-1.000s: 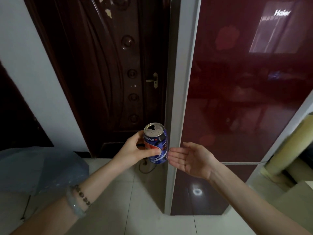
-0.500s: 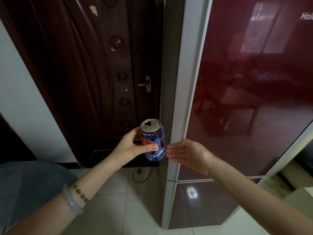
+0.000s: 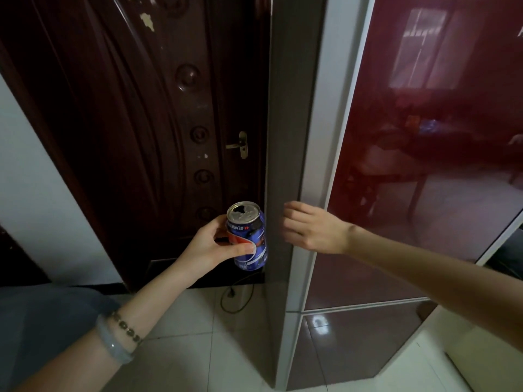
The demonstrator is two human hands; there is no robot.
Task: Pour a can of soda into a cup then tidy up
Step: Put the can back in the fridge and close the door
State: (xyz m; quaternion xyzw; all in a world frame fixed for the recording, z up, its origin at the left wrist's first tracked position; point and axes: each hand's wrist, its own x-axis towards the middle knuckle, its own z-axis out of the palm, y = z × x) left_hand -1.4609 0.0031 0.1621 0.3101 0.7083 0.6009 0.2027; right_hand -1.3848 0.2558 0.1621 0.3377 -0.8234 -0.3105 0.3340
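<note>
Upright, opened can [image 3: 248, 236] gripped in left hand [image 3: 210, 248]; right hand [image 3: 312, 229] just beside.

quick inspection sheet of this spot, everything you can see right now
surface: pale tiled floor; no table in view
job's things: opened blue soda can, near upright; cup not seen
clutter: grey-blue sheet at lower left
grippers: left hand holds the can; right hand has fingers curled at the fridge door edge, grip unclear
cables: dark cable looped on the floor
surroundings: dark wooden door, white wall
</note>
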